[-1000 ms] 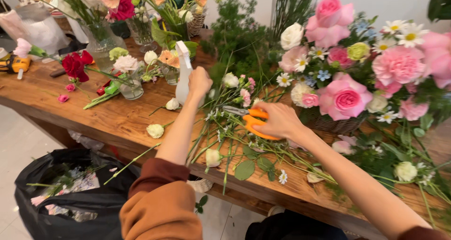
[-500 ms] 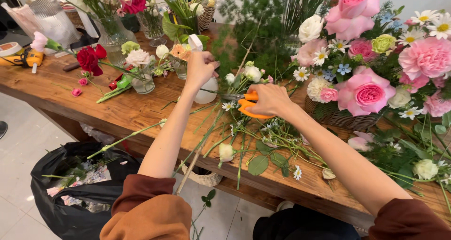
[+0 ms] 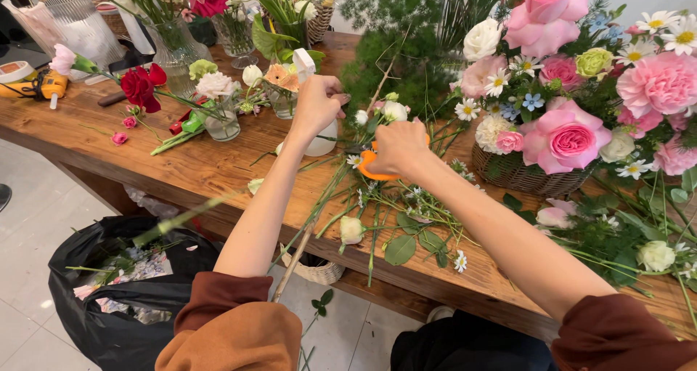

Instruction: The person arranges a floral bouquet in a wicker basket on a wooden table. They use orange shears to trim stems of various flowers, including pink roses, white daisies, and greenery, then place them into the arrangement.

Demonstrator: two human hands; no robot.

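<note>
Two hands (image 3: 317, 104), one orange-handled scissors (image 3: 372, 169), one flower basket (image 3: 517, 173), one black bag (image 3: 109, 284).

Bare wood of the long wooden table (image 3: 94, 135) lies open to the left of the left hand (image 3: 316, 104), up to the small clear glass vase of pale blooms (image 3: 221, 117). Ahead of both hands a bushy dark green fern bunch (image 3: 406, 59) blocks the way. Right of the right hand (image 3: 396, 147) stands the woven basket of pink roses (image 3: 552, 124) (close beside it). Nearer the body, loose green cut stems (image 3: 392, 226) litter the table.
</note>
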